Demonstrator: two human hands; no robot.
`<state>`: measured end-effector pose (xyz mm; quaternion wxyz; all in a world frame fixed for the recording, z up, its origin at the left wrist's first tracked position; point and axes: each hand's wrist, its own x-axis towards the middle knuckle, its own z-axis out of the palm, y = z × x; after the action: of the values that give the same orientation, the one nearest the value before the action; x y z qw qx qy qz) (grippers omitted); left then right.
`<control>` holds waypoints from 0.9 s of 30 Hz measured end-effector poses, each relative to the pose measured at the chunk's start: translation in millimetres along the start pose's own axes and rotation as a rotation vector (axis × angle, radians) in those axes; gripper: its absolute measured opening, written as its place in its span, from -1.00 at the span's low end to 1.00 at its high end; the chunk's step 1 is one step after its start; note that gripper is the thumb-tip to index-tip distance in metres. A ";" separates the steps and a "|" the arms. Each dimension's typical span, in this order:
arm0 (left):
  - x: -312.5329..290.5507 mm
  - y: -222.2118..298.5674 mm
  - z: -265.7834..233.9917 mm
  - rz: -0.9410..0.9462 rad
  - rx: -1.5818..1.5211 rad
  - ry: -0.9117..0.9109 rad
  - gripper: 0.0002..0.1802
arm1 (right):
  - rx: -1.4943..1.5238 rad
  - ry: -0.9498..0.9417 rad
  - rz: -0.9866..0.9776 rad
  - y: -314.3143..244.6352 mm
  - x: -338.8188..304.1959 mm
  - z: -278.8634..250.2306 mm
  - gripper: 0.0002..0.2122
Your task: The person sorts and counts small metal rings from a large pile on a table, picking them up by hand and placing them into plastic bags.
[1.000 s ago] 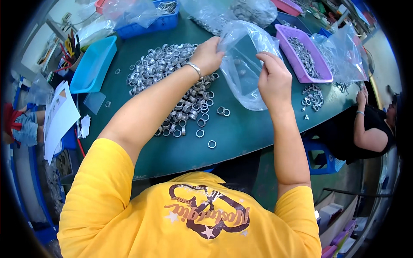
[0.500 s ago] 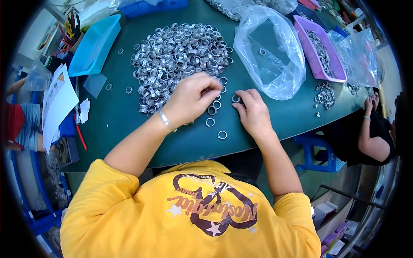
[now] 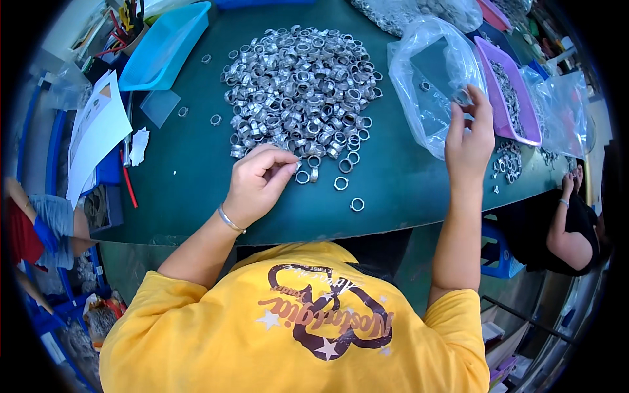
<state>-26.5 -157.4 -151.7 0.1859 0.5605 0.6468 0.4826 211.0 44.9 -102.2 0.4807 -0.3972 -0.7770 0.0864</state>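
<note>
Rings of silvery metal (image 3: 301, 92) mostly lie heaped at the frame's upper centre on your green counter (image 3: 190, 209), outside the clear plastic bag (image 3: 406, 92) at upper right; one ring shows within its outline. Your right hand (image 3: 473, 134) pinches another over the bag; your left hand (image 3: 259, 180) appears to pinch one at the heap's lower edge. Round, they have no long axis; the nearest lies flat, hole upward.

Metal rings (image 3: 301, 92) heaped on desk (image 3: 190, 203).
Right hand (image 3: 473, 134) holds single ring (image 3: 461, 97) at clear bag (image 3: 407, 85); left hand (image 3: 257, 181) at heap's edge.
</note>
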 end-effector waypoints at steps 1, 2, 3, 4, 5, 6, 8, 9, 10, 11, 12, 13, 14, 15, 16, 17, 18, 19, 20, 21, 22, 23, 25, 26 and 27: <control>-0.1 -1.3 0.6 0.003 0.006 -0.002 -0.90 | -0.064 -0.012 -0.062 -0.7 -0.3 -0.3 -0.75; -0.6 -1.6 1.3 0.006 0.012 -0.004 -0.90 | -0.128 -0.024 -0.123 0.0 -0.4 -1.2 -0.77; -1.7 -0.4 2.7 0.013 0.005 -0.007 -0.90 | -0.192 -0.035 -0.184 -0.3 -1.2 -1.6 -0.78; -2.2 -0.1 6.4 0.020 -0.004 -0.005 -0.90 | -0.080 -0.099 -0.130 -10.3 -10.6 2.3 -0.83; -3.3 1.5 10.1 0.027 -0.014 -0.008 -0.90 | -0.018 -0.190 -0.196 -19.3 -23.5 6.4 -0.86; -2.2 0.4 15.1 0.116 0.006 -0.031 -0.89 | 0.101 -0.324 -0.201 -31.0 -39.1 16.2 -0.88; -0.3 5.6 27.4 0.221 0.022 -0.053 -0.88 | 0.118 -0.509 -0.113 -44.0 -70.7 34.5 -0.92; 0.3 6.1 33.4 0.266 0.025 -0.047 -0.87 | 0.045 -0.586 -0.027 -48.4 -81.9 40.1 -0.88; 2.2 4.8 36.8 0.277 0.017 -0.041 -0.86 | 0.012 -0.596 0.012 -49.8 -87.0 44.1 -0.88; 1.6 3.4 38.2 0.264 0.012 -0.015 -0.86 | -0.021 -0.605 0.051 -49.4 -90.7 46.0 -0.88; -0.8 2.0 38.0 0.252 0.005 0.009 -0.86 | -0.011 -0.618 0.048 -48.3 -94.6 44.1 -0.89; -1.9 0.4 38.4 0.239 -0.009 0.031 -0.86 | -0.008 -0.634 0.049 -47.2 -96.3 40.4 -0.89; -0.1 0.6 35.5 0.224 -0.026 0.064 -0.87 | 0.012 -0.655 0.029 -45.8 -93.6 37.1 -0.91; 0.7 -3.1 34.5 0.207 -0.036 0.111 -0.87 | 0.084 -0.579 -0.006 -44.4 -90.2 35.4 -0.90; 1.0 -4.1 33.2 0.203 -0.036 0.137 -0.87 | 0.154 -0.505 -0.044 -41.9 -85.2 34.6 -0.89; 1.3 -3.4 31.3 0.198 -0.037 0.163 -0.86 | 0.222 -0.432 -0.084 -39.9 -77.8 33.5 -0.87; 2.2 -1.1 29.3 0.175 -0.041 0.147 -0.83 | 0.169 -0.310 -0.186 -35.2 -63.7 27.9 -0.83; 1.3 -2.4 28.1 0.178 -0.034 0.160 -0.83 | 0.112 -0.225 -0.246 -31.4 -45.5 22.9 -0.83; 0.1 -4.0 28.5 0.176 -0.032 0.166 -0.84 | -0.001 -0.119 -0.261 -27.4 -27.6 19.0 -0.81; -0.4 -3.6 28.4 0.178 -0.033 0.164 -0.85 | -0.083 -0.107 -0.238 -14.1 -11.7 12.1 -0.79; -1.0 -2.5 28.1 0.180 -0.038 0.154 -0.85 | -0.070 -0.129 -0.148 -3.5 -1.1 8.6 -0.76; 0.2 -1.2 28.4 0.181 -0.042 0.150 -0.85 | -0.215 -0.051 -0.170 2.5 3.4 10.6 -0.74; -0.1 -3.6 28.3 0.191 -0.041 0.142 -0.85 | -0.287 -0.082 -0.214 -4.9 -5.1 5.7 -0.74; -1.0 -6.9 28.8 0.203 -0.039 0.135 -0.86 | -0.151 -0.274 -0.192 -12.5 -18.5 6.3 -0.73; -1.5 -10.3 29.3 0.214 -0.037 0.129 -0.86 | -0.014 -0.466 -0.169 -24.0 -36.8 8.5 -0.71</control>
<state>-8.7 -145.6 -174.3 0.1018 0.5906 0.5849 0.5465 199.5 5.2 -119.2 0.2913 -0.3037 -0.8978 0.1297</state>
